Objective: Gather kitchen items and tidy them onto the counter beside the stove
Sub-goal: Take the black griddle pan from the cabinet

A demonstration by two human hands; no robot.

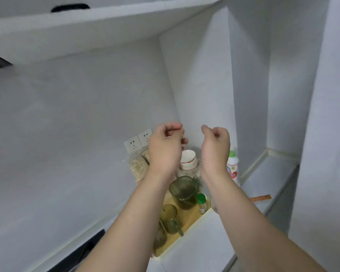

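Curling empty, fingers [173,126] hover above the bowls [187,157].

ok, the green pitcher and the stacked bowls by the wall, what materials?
Green pitcher: tinted and see-through, glossy; glass or clear plastic, can't tell which. Stacked bowls: likely glazed ceramic; opaque white, shiny rim, thin reddish lines.
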